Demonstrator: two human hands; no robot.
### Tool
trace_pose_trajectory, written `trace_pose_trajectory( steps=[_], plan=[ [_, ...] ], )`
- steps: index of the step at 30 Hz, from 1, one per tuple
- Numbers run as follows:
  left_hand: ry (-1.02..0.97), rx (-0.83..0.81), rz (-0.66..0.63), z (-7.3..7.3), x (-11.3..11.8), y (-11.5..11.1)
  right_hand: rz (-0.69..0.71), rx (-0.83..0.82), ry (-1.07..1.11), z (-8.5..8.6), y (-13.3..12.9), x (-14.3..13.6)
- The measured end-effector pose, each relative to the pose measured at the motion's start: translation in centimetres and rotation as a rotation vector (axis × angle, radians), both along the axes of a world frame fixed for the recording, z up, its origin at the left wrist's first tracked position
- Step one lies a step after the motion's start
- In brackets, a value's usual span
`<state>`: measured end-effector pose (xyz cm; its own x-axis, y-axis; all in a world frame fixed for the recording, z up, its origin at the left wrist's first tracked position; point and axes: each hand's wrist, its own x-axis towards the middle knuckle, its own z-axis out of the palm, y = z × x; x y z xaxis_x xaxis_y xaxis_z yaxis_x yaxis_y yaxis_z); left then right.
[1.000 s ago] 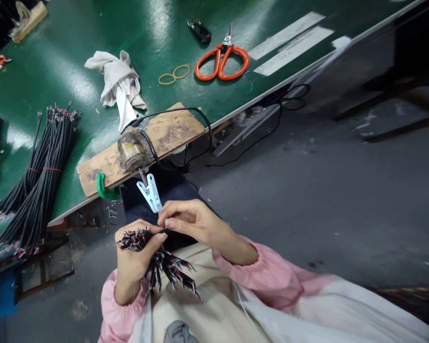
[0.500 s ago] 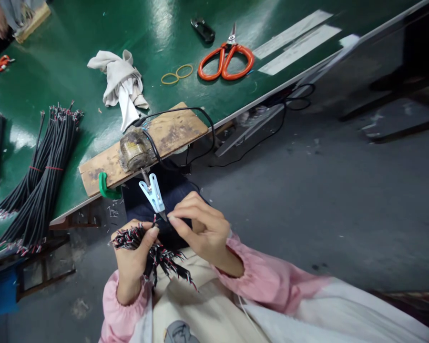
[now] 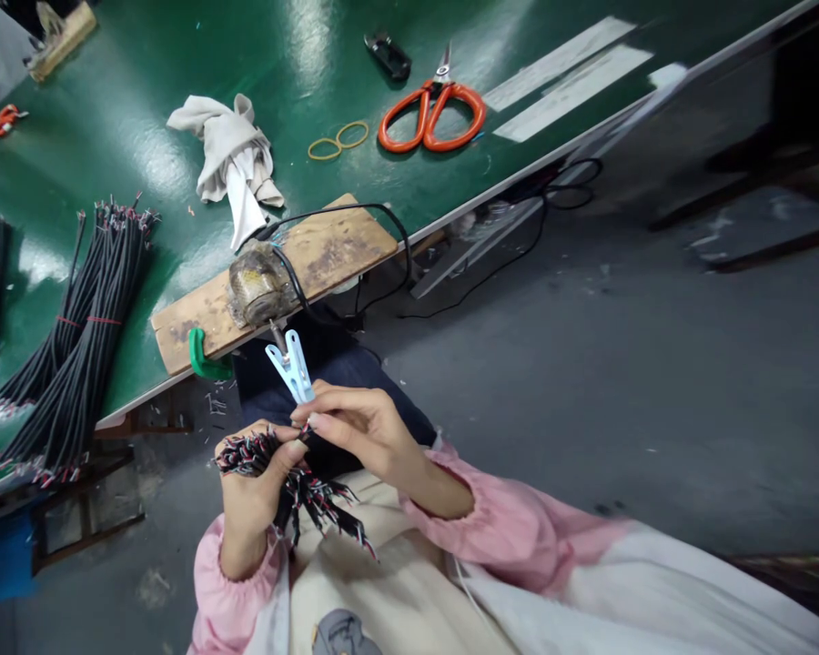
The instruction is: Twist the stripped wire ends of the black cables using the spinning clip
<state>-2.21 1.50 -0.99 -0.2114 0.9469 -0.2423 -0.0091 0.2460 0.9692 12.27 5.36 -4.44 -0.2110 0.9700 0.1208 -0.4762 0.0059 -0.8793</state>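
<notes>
My left hand (image 3: 251,500) is closed around a bundle of black cables (image 3: 246,453) whose stripped ends show red, white and black wires. One cable end (image 3: 305,431) sticks out past its thumb. My right hand (image 3: 382,446) pinches the wires at that end between thumb and fingertips, the two hands almost touching. Just above the fingertips is a light blue clothes peg (image 3: 293,368), fixed to the shaft of a small motor (image 3: 256,287). The peg's lower tip is hidden behind the right fingers.
The motor sits on a wooden board (image 3: 345,238), with a green clamp (image 3: 205,357) at the table edge. On the green table (image 3: 143,55) lie tied cable bundles (image 3: 102,318), a crumpled cloth (image 3: 232,150), rubber bands (image 3: 338,141), orange-handled scissors (image 3: 431,118) and a black tool (image 3: 388,56).
My right hand has moved left and slightly up, from beside the peg's tip onto the cable end, and its fingers have closed there. The left hand has barely moved.
</notes>
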Motion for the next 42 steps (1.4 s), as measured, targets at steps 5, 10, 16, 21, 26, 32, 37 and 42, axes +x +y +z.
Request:
trace_pose_trajectory(
  steps=[5, 10, 16, 21, 26, 32, 37, 42],
  plan=[
    [0.050, 0.011, -0.042, -0.1, -0.1, 0.0, -0.021, -0.097, 0.020, 0.4, 0.1, -0.2],
    [0.124, 0.003, 0.037, -0.1, 0.5, -0.1, -0.238, -0.048, -0.123, 0.5, -0.5, -0.8],
    [0.120, 0.064, 0.073, -0.9, 0.8, 0.0, -0.198, -0.190, -0.068, 0.2, -1.0, -1.2],
    [0.166, 0.085, 0.091, -0.7, 1.0, 0.0, -0.211, -0.260, -0.049, 0.2, -1.3, -1.3],
    [0.223, 0.043, 0.082, -0.5, 1.0, 0.0, -0.329, -0.247, -0.107, 0.1, -1.5, -1.7],
    [0.238, 0.027, 0.009, -0.8, 0.9, -0.3, -0.566, 0.019, -0.250, 0.1, -1.9, -2.5],
    [0.238, 0.038, 0.005, -1.0, 0.5, -0.5, -0.394, -0.042, -0.185, -0.1, -1.7, -1.8],
    [0.171, 0.047, 0.017, -0.9, 0.5, 0.0, 0.011, -0.278, 0.006, -0.6, -1.1, -1.0]
  ],
)
